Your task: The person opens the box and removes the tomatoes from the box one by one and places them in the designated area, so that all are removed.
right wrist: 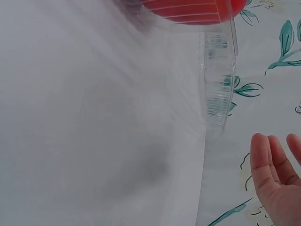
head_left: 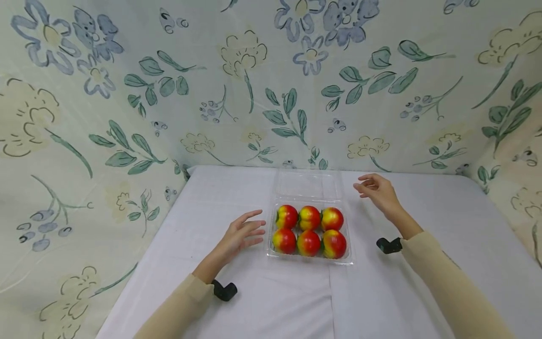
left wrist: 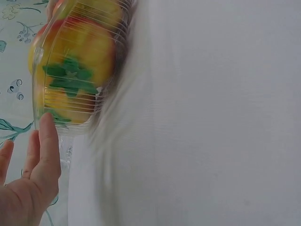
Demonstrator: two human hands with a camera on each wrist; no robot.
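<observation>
A clear plastic clamshell box [head_left: 271,252] stands with its lid [head_left: 308,184] folded back behind it. Two rows of red-and-yellow persimmons [head_left: 309,242] fill the box; one persimmon [left wrist: 77,47] shows a green leafy top through the ribbed side. My left hand [head_left: 242,236] is just left of the box, fingers spread and nearly straight, holding nothing; in the left wrist view its fingertips overlap the box's corner. To the right of the lid, my right hand [head_left: 379,192] hovers over the table with relaxed, slightly bent fingers and nothing in them.
A white cloth covers the table [head_left: 423,292], with a crease running forward from the box. Behind it and at both sides hangs a floral curtain [head_left: 279,70]. A black device is strapped at each wrist.
</observation>
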